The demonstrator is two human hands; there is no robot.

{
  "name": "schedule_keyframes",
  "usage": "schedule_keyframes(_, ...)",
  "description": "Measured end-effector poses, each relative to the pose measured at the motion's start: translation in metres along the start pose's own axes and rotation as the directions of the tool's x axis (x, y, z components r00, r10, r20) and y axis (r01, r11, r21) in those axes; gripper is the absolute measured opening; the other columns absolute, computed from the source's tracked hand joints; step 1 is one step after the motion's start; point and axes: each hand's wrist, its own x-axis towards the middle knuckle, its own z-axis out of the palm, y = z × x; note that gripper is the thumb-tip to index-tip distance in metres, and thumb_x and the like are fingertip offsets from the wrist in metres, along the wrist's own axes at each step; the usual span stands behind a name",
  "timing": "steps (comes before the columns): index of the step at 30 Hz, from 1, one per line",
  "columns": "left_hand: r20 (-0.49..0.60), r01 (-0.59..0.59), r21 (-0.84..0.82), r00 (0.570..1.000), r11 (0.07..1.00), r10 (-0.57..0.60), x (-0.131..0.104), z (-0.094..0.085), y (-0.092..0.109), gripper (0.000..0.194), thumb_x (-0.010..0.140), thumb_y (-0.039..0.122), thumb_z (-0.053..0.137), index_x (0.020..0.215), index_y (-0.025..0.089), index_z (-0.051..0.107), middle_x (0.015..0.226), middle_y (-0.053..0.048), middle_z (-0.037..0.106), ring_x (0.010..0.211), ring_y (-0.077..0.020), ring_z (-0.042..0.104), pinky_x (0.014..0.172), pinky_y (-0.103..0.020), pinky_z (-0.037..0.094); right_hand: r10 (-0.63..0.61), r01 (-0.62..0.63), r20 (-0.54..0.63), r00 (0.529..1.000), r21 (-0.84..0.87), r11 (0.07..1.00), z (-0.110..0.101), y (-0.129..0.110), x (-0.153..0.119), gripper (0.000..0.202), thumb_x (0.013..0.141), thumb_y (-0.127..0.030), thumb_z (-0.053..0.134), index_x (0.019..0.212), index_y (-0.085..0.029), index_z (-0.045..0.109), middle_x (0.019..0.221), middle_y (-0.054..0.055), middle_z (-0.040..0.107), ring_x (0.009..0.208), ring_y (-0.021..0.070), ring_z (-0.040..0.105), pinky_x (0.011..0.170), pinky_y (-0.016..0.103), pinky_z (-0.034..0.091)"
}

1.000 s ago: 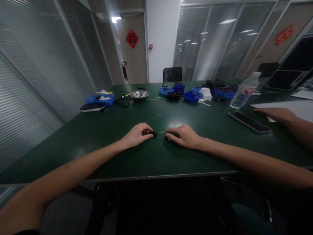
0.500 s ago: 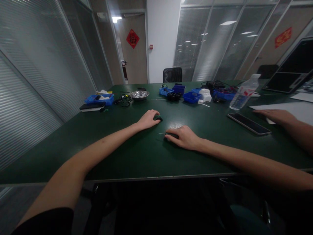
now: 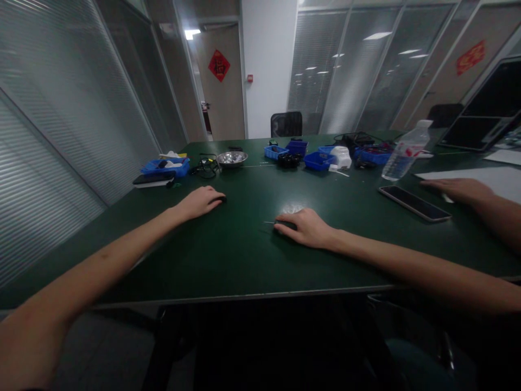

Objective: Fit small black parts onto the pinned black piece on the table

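My left hand is low over the green table, left of the middle, its fingers closed round a small dark object. To the right, my right hand rests on the tabletop, closed round the dark handle of a thin tool. The tool's narrow metal shaft points left. A metal bowl stands beyond my left hand. Small blue trays are beyond my right hand.
A water bottle and a phone are at the right, beside another person's hand on white paper. Black cables and a blue tray lie at the back left.
My left hand has moved left across the table with the small dark object, away from my right hand. My right hand and the thin tool have hardly moved.
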Motion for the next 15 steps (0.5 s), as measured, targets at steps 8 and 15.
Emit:
schedule_keyframes(8,0.044,0.488,0.122,0.867,0.864,-0.496,-0.149,-0.014,-0.154,0.057,0.105,0.048,0.045,0.146,0.015,0.068,0.139,-0.017,0.068,0.127,-0.0314,0.061,0.110,-0.041,0.046,-0.004,0.004,0.002,1.000,-0.010,1.000,0.001,-0.002,0.001,0.054,0.111,-0.055,0.042,0.128,-0.018,0.077,0.086,0.008,0.080,0.066,0.0185,0.069,0.067,0.031,0.044)
schedule_keyframes(15,0.122,0.656,0.126,0.734,0.744,-0.668,-0.177,-0.026,-0.182,0.058,0.101,0.048,0.054,0.146,0.014,0.069,0.135,-0.014,0.072,0.116,-0.0287,0.066,0.104,-0.037,0.048,-0.017,0.016,0.011,1.000,0.035,0.999,-0.003,-0.004,0.000,0.053,0.111,-0.054,0.043,0.129,-0.017,0.076,0.090,0.008,0.081,0.067,0.0176,0.068,0.068,0.031,0.047)
